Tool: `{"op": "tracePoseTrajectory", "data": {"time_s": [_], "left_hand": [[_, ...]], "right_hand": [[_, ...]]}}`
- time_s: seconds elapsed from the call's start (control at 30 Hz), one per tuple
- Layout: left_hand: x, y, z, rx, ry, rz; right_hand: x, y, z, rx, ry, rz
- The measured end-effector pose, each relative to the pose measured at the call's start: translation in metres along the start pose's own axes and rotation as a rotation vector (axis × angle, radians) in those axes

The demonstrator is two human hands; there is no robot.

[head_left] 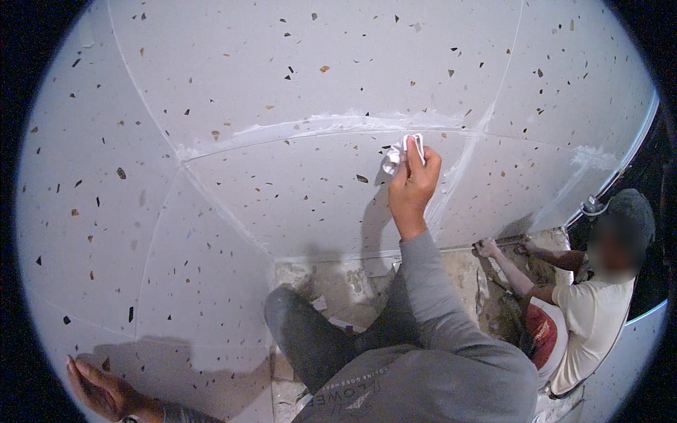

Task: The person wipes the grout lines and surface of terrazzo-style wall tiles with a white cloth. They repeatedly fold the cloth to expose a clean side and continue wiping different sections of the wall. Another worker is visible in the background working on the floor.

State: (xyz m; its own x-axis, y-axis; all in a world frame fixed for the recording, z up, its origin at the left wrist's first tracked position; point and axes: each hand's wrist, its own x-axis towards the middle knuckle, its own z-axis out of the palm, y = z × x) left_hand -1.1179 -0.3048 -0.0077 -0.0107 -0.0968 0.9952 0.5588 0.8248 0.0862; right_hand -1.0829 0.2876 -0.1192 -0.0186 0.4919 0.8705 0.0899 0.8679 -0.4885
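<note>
My right hand (415, 187) pinches a crumpled white cloth (403, 155) between thumb and fingers. It is held against the speckled wall tile (303, 190), just below a seam between tiles. White filler (310, 125) is smeared along that curving seam, thickest on its upper side. Down at the lower left, my left hand (99, 390) is beside the tiled wall with its fingers stretched out and nothing in it. Whether its edge rests on the surface, I cannot tell.
A co-worker (599, 310) in a light shirt and dark cap crouches at the right, hands by the wall's foot. More filler (592, 157) marks the tile joints there. My bent knee (293, 310) is close to the wall. Scraps lie on the rough, dirty floor (458, 275).
</note>
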Motion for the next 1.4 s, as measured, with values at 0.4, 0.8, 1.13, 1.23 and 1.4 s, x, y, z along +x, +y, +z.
{"op": "tracePoseTrajectory", "data": {"time_s": [0.4,0.8,1.13,1.23,1.4], "left_hand": [[-0.003,-0.005,0.007,0.089,0.027,-0.004],[0.01,0.008,0.002,0.165,0.026,0.113],[-0.005,-0.004,0.005,0.147,0.056,-0.099],[-0.003,-0.009,0.008,0.059,0.044,-0.09],[-0.003,-0.011,0.009,0.044,0.039,-0.045]], "right_hand": [[-0.003,-0.017,0.024,0.004,-0.09,-0.111],[-0.025,-0.069,0.061,0.081,-0.24,-0.224],[-0.004,-0.002,0.0,0.008,-0.007,-0.066],[0.021,0.039,-0.027,-0.093,0.033,-0.034],[0.029,0.052,-0.023,-0.045,0.035,-0.053]]}}
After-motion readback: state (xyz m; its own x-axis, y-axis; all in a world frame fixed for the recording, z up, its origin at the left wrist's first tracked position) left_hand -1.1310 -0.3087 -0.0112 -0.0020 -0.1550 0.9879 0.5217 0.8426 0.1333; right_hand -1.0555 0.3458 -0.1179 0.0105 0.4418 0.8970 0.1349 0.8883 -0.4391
